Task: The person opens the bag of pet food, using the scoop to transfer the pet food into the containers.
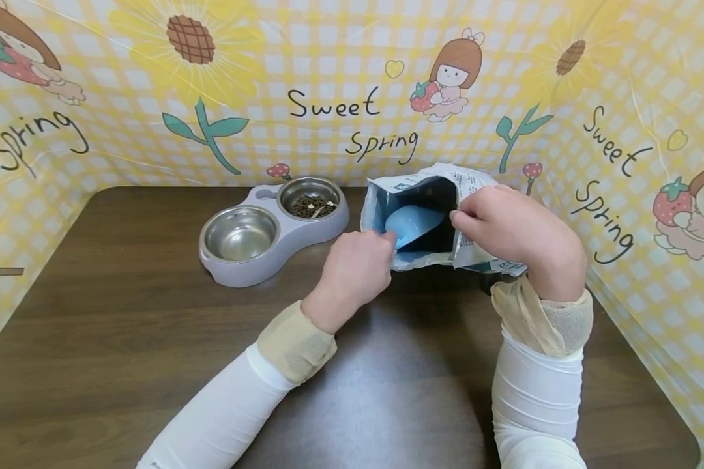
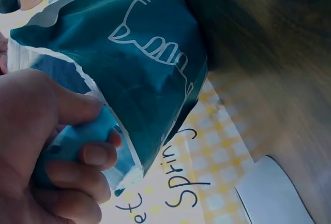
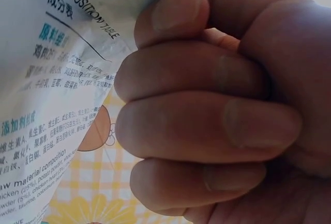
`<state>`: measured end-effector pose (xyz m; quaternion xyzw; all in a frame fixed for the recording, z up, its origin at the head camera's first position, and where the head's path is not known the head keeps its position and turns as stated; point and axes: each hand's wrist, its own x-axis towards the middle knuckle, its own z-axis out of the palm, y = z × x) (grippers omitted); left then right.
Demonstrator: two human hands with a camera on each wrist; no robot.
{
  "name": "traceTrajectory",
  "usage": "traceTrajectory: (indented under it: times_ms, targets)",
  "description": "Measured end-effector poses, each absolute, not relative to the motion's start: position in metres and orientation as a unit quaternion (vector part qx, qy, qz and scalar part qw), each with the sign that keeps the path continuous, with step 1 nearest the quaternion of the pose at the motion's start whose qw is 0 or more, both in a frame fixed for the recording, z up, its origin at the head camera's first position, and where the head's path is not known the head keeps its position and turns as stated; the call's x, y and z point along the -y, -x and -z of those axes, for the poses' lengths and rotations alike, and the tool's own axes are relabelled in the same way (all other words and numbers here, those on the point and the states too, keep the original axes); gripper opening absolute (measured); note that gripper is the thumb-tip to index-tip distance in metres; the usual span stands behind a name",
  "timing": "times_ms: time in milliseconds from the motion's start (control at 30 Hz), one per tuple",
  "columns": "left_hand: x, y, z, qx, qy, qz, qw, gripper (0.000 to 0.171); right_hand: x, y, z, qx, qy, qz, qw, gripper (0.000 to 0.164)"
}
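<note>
My left hand (image 1: 358,266) grips the handle of a light blue scoop (image 1: 412,224), whose bowl lies inside the mouth of a pet food bag (image 1: 381,202). In the left wrist view, the fingers (image 2: 77,167) curl round the scoop's handle beside the bag's teal side with its white cat outline. My right hand (image 1: 513,225) pinches the right edge of the bag's opening. Seen from the right wrist, thumb and forefinger meet on the bag's printed white panel (image 3: 62,79), the other fingers curled in. The bag tilts with its dark opening toward me; its contents are hidden in shadow.
Left of the bag stands a lavender double pet feeder (image 1: 296,238). Brown kibble (image 1: 312,206) lies in its back right steel bowl, while the front left steel bowl (image 1: 240,236) holds none. A yellow checked cloth (image 1: 328,58) walls the brown table (image 1: 152,365) at back and sides.
</note>
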<state>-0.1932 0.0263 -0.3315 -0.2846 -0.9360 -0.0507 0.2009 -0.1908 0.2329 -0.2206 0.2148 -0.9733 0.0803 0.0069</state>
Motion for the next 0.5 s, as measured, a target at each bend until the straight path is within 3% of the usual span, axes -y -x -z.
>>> traceTrajectory:
  times_ms: [200,500]
  targets:
    - [-0.026,0.195,0.332,0.928,0.308,0.05,0.203,0.009,-0.232,0.192,0.221,0.972,-0.219,-0.083,0.009,0.046]
    - [-0.017,0.208,0.332,0.941,0.308,0.077,0.119,0.024,-0.231,0.193,0.222,0.97,-0.227,-0.088,-0.004,0.045]
